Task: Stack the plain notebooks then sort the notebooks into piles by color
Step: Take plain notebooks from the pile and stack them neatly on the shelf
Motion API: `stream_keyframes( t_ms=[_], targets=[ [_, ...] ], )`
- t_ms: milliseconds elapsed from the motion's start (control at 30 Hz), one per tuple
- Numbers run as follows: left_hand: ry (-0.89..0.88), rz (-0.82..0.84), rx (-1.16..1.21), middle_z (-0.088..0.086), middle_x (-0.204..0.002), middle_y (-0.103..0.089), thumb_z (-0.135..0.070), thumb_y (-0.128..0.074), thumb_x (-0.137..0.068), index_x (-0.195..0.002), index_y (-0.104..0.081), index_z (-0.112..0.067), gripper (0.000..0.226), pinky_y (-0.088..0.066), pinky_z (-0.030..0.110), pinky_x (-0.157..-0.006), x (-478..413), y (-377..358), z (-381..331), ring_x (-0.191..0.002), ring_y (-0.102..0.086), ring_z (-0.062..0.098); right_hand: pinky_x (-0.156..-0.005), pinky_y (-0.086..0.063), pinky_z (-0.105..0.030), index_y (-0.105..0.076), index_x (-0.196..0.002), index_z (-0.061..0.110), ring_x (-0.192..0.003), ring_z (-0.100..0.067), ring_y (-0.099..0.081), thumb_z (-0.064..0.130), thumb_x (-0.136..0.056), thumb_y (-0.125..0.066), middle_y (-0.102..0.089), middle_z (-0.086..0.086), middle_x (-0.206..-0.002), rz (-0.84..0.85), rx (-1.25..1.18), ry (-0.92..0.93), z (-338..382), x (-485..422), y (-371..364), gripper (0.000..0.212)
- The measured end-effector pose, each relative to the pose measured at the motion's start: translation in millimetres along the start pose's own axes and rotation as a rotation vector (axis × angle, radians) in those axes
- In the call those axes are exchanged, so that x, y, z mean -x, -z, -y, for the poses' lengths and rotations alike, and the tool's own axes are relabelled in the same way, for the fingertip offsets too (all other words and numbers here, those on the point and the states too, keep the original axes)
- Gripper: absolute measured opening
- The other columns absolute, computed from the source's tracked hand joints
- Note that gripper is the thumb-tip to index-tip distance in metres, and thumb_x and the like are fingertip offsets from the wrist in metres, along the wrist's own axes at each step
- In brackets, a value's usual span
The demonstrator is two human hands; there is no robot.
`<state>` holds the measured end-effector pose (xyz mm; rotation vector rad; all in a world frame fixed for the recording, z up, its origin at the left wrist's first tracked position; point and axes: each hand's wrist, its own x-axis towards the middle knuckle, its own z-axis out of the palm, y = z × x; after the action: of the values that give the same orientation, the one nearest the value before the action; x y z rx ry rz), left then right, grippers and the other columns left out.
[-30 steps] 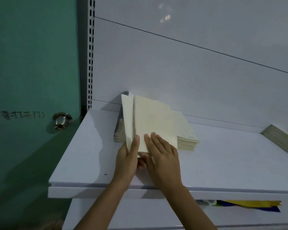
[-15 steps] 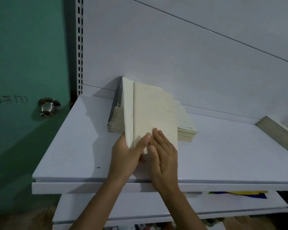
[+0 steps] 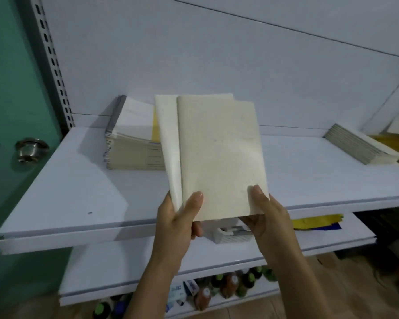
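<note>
Your left hand (image 3: 177, 217) and right hand (image 3: 267, 217) each grip a bottom corner of the plain cream notebooks (image 3: 219, 153), held above the front edge of the flat white shelf (image 3: 78, 192). The mixed notebook stack (image 3: 134, 153) sits at its back-left corner, and the grey-spined notebook stack (image 3: 364, 146) at its right edge.

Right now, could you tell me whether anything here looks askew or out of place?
Yes. The cream notebooks held in the left hand and right hand are fanned out, their edges not lined up. Behind them, the pile on the shelf slumps sideways, and a yellow cover shows among its pale ones.
</note>
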<state>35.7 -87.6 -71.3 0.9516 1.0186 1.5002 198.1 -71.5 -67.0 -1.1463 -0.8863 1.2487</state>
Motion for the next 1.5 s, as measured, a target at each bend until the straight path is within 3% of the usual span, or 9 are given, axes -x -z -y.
stream_keyframes(
  t_ms=[200, 367, 533, 700, 800, 1000, 1167, 1300, 1500],
  targets=[
    [-0.041, 0.173, -0.125, -0.016, -0.057, -0.057, -0.035, -0.059, -0.079, -0.092, -0.057, -0.019, 0.021, -0.037, 0.018, -0.040, 39, -102, 23, -0.042, -0.042, 0.002, -0.073, -0.058, -0.031, -0.061, -0.115, 0.015, -0.098, -0.019, -0.068, 0.017, -0.075, -0.063, -0.071, -0.003, -0.109, -0.098, -0.222, 0.085, 27, 38, 107, 0.041],
    [-0.038, 0.242, -0.116, -0.015, -0.057, -0.050, -0.040, -0.059, -0.078, -0.087, -0.057, -0.020, 0.022, -0.036, 0.020, -0.041, 69, -185, 37, -0.042, -0.038, 0.007, -0.072, -0.057, -0.029, -0.062, -0.112, 0.023, -0.095, -0.015, -0.069, 0.022, -0.075, -0.065, -0.073, 0.003, -0.103, -0.234, -0.148, 0.212, 58, 63, 188, 0.037],
    [-0.054, 0.238, -0.061, 0.004, -0.061, -0.045, -0.041, -0.060, -0.079, -0.086, -0.059, -0.013, 0.028, -0.033, 0.019, -0.038, 98, -261, 48, -0.041, -0.037, 0.006, -0.069, -0.056, -0.026, -0.061, -0.114, 0.023, -0.092, -0.013, -0.069, 0.024, -0.078, -0.065, -0.072, 0.006, -0.098, -0.300, -0.056, 0.293, 89, 77, 258, 0.036],
    [-0.072, 0.279, -0.064, -0.013, -0.048, -0.041, -0.040, -0.062, -0.076, -0.079, -0.055, -0.013, 0.028, -0.034, 0.019, -0.038, 109, -323, 63, -0.040, -0.038, 0.003, -0.070, -0.057, -0.029, -0.064, -0.107, 0.026, -0.092, -0.015, -0.068, 0.022, -0.081, -0.065, -0.072, 0.004, -0.099, -0.378, -0.022, 0.321, 104, 78, 317, 0.026],
    [-0.067, 0.292, -0.065, -0.009, -0.053, -0.047, -0.040, -0.065, -0.072, -0.079, -0.057, -0.011, 0.031, -0.038, 0.019, -0.039, 106, -353, 74, -0.041, -0.042, 0.004, -0.077, -0.056, -0.034, -0.063, -0.110, 0.027, -0.097, -0.017, -0.067, 0.025, -0.081, -0.066, -0.071, 0.003, -0.103, -0.420, -0.003, 0.326, 110, 71, 347, 0.029],
    [-0.080, 0.385, -0.122, -0.014, -0.060, -0.058, -0.036, -0.062, -0.081, -0.090, -0.060, -0.016, 0.022, -0.045, 0.021, -0.045, 65, -395, 94, -0.049, -0.052, 0.006, -0.079, -0.056, -0.035, -0.061, -0.112, 0.029, -0.099, -0.017, -0.066, 0.029, -0.079, -0.065, -0.070, 0.004, -0.104, -0.427, 0.002, 0.330, 109, 26, 384, 0.033],
    [-0.051, 0.403, -0.074, -0.002, -0.070, -0.060, -0.027, -0.062, -0.088, -0.095, -0.060, -0.015, 0.015, -0.049, 0.028, -0.046, 8, -448, 124, -0.054, -0.056, 0.013, -0.070, -0.056, -0.029, -0.062, -0.108, 0.029, -0.092, -0.015, -0.069, 0.027, -0.084, -0.064, -0.072, 0.005, -0.100, -0.452, 0.065, 0.343, 120, -35, 419, 0.024],
    [-0.030, 0.479, -0.082, 0.002, -0.077, -0.060, -0.027, -0.061, -0.089, -0.101, -0.057, -0.017, 0.016, -0.048, 0.024, -0.048, -38, -511, 149, -0.054, -0.057, 0.012, -0.083, -0.056, -0.040, -0.061, -0.114, 0.025, -0.100, -0.021, -0.065, 0.025, -0.086, -0.066, -0.069, 0.002, -0.107, -0.588, 0.116, 0.332, 144, -93, 466, 0.029],
    [-0.068, 0.534, -0.284, -0.002, -0.080, -0.056, -0.041, -0.057, -0.088, -0.107, -0.054, -0.015, 0.032, -0.052, 0.024, -0.055, -109, -576, 185, -0.063, -0.058, 0.011, -0.087, -0.054, -0.043, -0.055, -0.124, 0.019, -0.103, -0.024, -0.060, 0.028, -0.086, -0.066, -0.062, -0.002, -0.112, -0.672, 0.126, 0.293, 156, -173, 518, 0.041]
  ],
)
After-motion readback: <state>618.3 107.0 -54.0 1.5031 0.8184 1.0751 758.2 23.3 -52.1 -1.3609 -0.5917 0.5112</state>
